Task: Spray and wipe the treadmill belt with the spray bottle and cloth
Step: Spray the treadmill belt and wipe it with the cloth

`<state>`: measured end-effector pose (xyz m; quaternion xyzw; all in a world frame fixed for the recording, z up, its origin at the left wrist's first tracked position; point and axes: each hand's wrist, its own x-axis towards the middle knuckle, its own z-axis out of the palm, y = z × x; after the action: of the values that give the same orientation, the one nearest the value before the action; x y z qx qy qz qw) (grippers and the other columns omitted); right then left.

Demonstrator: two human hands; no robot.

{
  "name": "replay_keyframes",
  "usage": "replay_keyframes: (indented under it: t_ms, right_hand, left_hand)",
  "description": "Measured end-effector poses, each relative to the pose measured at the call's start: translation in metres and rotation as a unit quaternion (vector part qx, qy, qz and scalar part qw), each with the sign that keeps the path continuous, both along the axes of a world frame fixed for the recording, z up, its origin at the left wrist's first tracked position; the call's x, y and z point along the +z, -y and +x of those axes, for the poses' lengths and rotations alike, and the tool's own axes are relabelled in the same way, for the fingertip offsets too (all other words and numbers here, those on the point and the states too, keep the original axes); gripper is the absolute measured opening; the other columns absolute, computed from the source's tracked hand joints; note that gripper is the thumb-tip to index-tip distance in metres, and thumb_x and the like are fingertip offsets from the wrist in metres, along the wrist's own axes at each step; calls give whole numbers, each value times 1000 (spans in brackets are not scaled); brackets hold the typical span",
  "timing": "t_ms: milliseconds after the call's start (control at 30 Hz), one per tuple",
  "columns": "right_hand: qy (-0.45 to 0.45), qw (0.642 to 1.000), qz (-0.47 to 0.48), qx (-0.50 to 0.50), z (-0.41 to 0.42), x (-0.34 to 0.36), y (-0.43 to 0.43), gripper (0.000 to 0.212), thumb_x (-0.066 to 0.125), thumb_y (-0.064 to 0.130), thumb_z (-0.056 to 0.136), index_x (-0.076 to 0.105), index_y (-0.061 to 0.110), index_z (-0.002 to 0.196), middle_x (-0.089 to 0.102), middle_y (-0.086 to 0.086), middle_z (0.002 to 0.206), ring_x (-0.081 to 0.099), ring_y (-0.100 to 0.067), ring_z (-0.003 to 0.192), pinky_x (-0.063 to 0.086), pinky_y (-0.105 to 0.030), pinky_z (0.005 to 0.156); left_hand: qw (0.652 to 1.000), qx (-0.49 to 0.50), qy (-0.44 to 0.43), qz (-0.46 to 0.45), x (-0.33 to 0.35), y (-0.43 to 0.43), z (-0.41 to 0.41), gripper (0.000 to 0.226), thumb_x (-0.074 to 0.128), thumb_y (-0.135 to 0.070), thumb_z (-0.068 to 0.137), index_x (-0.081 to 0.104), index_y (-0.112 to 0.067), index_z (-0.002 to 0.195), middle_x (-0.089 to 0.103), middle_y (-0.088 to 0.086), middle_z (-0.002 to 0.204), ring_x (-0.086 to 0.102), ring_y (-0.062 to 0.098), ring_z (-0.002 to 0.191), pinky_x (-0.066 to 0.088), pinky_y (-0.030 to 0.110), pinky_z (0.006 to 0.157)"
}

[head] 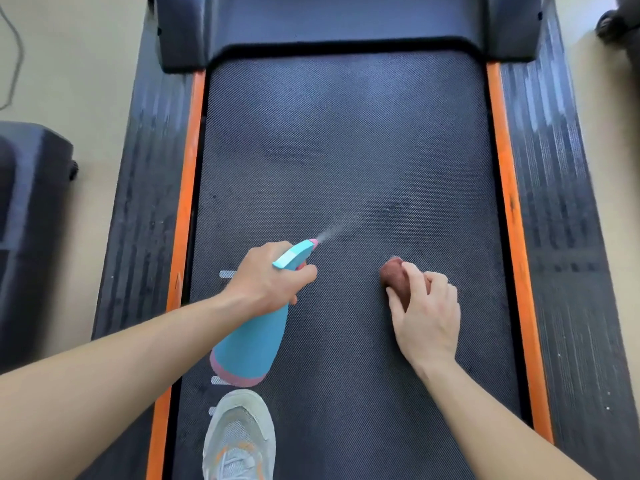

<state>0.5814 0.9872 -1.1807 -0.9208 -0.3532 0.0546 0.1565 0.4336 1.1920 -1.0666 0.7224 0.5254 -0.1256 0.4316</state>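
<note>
treadmill belt (pixel 346 150): between left side rail (pixel 138 202) and right side rail (pixel 561 202) | motor cover (pixel 346 26): at far end of belt | spray bottle (pixel 256 344): in left grip (pixel 266 275), over left half of belt, nozzle toward centre | cloth (pixel 394 275): in right grip (pixel 426 317), over right half of belt | shoe (pixel 239 434): on belt, near end, just before bottle base

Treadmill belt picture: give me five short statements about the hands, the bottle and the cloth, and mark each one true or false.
1. The left hand grips the spray bottle. True.
2. Mist leaves the nozzle toward the treadmill belt. True.
3. The cloth lies spread flat, untouched. False: the right hand holds it bunched up.
4. The spray bottle is red. False: it is blue with a pink base.
5. A shoe stands on the treadmill belt. True.
</note>
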Motion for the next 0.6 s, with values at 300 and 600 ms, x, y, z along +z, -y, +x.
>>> replay_keyframes:
  t_ms: [300, 600]
  right_hand:
    - [6, 998, 34, -59, 77, 2, -86, 41, 63, 41, 93, 59, 20, 128, 50, -18, 120, 50, -40, 103, 47, -51, 86]
    - [50, 998, -4, 43, 52, -10, -112, 44, 56, 57, 93, 62, 18, 113, 54, -12, 109, 51, -36, 96, 46, -49, 79]
  left_hand:
    - [998, 49, 40, -28, 2, -14, -15, 17, 74, -28, 90, 66, -14, 88, 72, -2, 85, 76, 13, 56, 49, 28, 70]
    - [993, 90, 77, -24, 12, -42, -3, 34, 66, -44, 72, 71, -16, 91, 76, 0, 128, 77, 16, 56, 56, 32, 81]
